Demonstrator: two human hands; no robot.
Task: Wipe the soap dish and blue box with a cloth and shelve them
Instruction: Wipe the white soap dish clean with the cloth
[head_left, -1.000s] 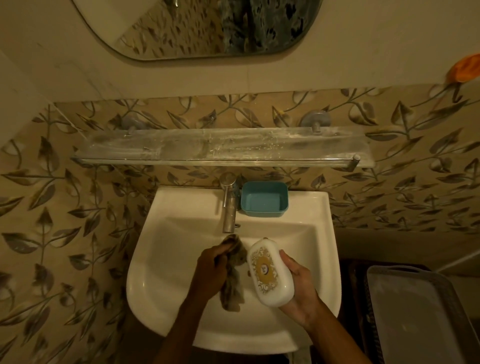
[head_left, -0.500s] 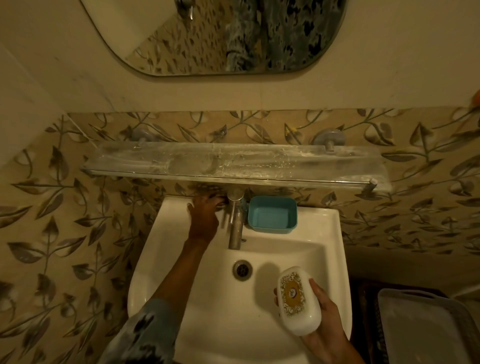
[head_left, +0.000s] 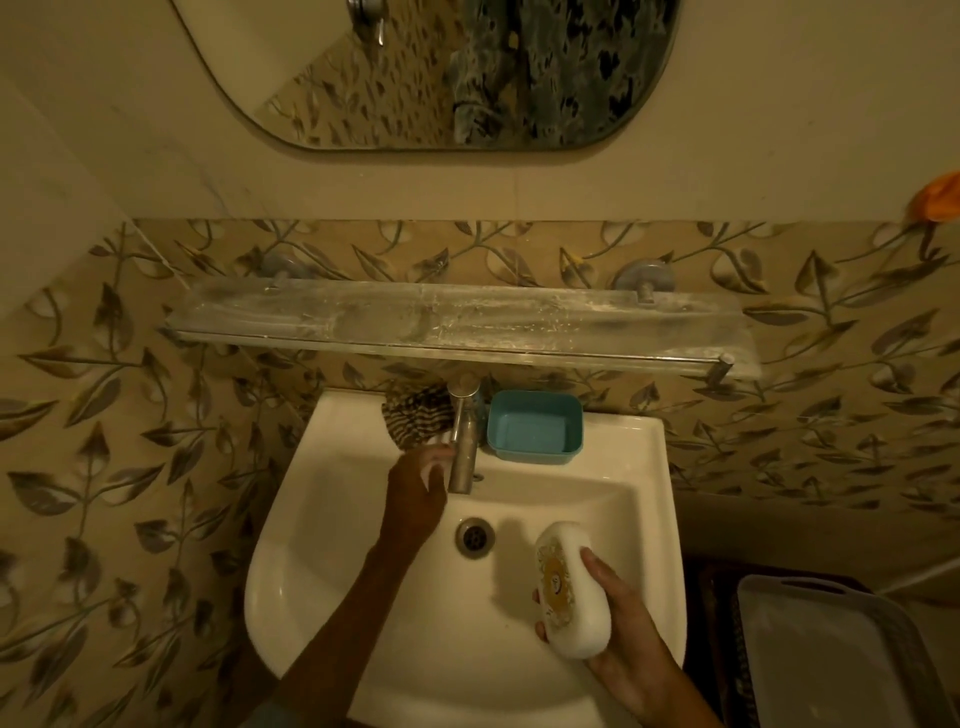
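My right hand (head_left: 626, 629) grips the white soap dish (head_left: 571, 592) with a gold emblem, held over the right side of the basin. The striped cloth (head_left: 415, 415) lies bunched on the sink's back rim, left of the tap (head_left: 464, 441). My left hand (head_left: 415, 491) hovers just below the cloth, beside the tap, fingers relaxed and holding nothing. The open blue box (head_left: 535, 427) stands on the back rim right of the tap. The glass shelf (head_left: 457, 325) runs along the wall above, with nothing on it.
The white sink (head_left: 652, 519) has a drain (head_left: 474, 535) at its middle. A mirror (head_left: 467, 67) hangs above the shelf. A grey plastic basket (head_left: 831, 660) sits low at the right. An orange object (head_left: 940, 195) shows at the right edge.
My left hand carried the cloth from beside the soap dish to the back rim, left it there and has drawn back toward the basin. The soap dish moved lower right.
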